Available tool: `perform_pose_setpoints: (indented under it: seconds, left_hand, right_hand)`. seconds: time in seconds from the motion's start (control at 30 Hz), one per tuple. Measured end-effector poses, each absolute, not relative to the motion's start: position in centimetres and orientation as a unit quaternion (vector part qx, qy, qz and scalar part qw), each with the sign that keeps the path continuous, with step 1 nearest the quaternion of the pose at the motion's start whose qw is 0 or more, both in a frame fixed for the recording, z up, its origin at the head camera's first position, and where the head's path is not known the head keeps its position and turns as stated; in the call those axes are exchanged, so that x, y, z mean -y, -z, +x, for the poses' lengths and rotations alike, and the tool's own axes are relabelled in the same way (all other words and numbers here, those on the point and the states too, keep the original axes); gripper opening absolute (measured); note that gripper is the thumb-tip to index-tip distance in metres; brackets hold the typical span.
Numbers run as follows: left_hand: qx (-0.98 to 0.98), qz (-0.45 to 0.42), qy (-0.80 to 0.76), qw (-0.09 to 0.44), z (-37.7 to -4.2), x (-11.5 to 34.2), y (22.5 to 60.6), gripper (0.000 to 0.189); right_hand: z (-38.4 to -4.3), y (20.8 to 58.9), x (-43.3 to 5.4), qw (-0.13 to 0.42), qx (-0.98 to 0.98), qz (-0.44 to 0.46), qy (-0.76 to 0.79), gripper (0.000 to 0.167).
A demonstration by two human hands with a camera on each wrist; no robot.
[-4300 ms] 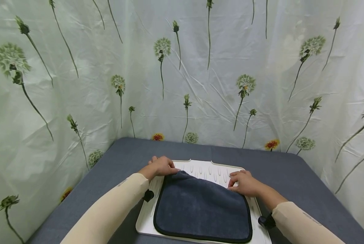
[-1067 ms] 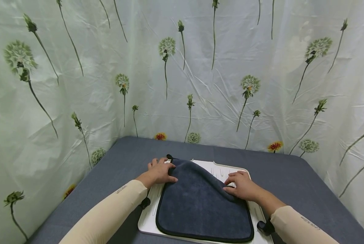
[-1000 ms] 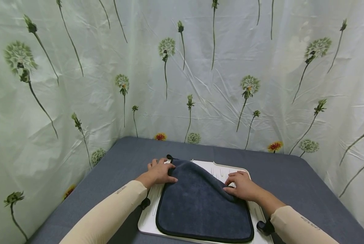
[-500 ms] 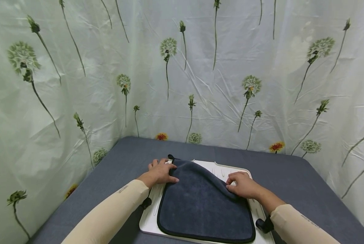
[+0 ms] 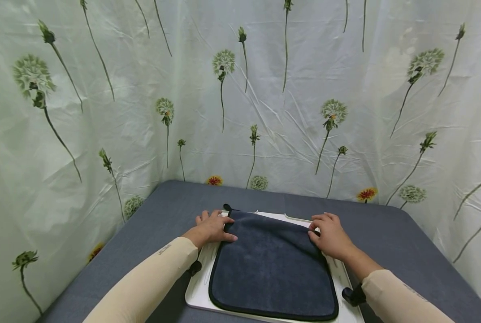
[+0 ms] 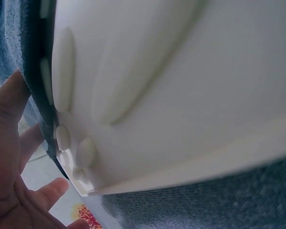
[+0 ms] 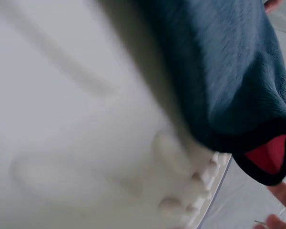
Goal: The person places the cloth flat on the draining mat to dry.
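A dark blue plush cloth (image 5: 270,269) with black edging lies over a white ribbed tray (image 5: 197,287) in the head view. My left hand (image 5: 213,228), fingers spread, rests at the cloth's far left side. The left wrist view shows its fingers (image 6: 12,100) touching the cloth's edge. My right hand (image 5: 332,235) pinches the far right corner. In the right wrist view, the cloth (image 7: 229,71) is raised off the tray there, and its corner curls to show a red underside (image 7: 269,155).
A small black loop (image 5: 227,207) sticks out past the cloth's far left corner. The tray sits on a grey-covered table (image 5: 224,195). Behind and beside it hangs a white curtain (image 5: 123,112) printed with flowers.
My right hand has moved away and to the right, drawing the cloth's folded far right corner out over the tray. Earlier, my left hand pulled the far left corner outward; it now stays there.
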State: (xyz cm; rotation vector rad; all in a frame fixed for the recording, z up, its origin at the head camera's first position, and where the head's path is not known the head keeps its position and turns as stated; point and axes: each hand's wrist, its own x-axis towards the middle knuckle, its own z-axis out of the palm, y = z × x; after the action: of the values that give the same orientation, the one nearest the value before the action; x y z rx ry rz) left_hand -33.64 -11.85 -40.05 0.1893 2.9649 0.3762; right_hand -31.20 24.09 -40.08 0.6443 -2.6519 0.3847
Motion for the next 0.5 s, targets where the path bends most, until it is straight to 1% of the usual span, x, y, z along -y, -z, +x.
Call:
perform_pose_setpoints:
  seconds: [0.1,0.3,0.33,0.4,0.5]
  left_hand:
    - [-0.988,0.063,-0.122,0.072,-33.57,11.85,39.98,0.065]
    - [-0.988,0.065,-0.123,0.067,-33.6,11.94,40.21,0.066]
    - [-0.988,0.066,-0.124,0.067,-33.63,11.96,40.28,0.066]
    - [-0.988,0.066,-0.126,0.067,-33.65,11.99,40.4,0.066]
    - [-0.987,0.068,-0.126,0.067,-33.66,11.99,40.36,0.066]
  right_hand:
    - [-31.23,40.22,-24.29,0.246,0.937,0.22,-0.117,0.008]
    - [-31.65,40.7,-24.44,0.346,0.9,0.26,-0.046,0.013]
    - [-31.7,40.77,-24.47,0.353,0.896,0.266,-0.034,0.014]
    - [-31.75,40.92,-24.53,0.35,0.896,0.274,-0.015,0.014]
    - [-31.63,41.04,-24.56,0.301,0.911,0.281,-0.006,0.012]
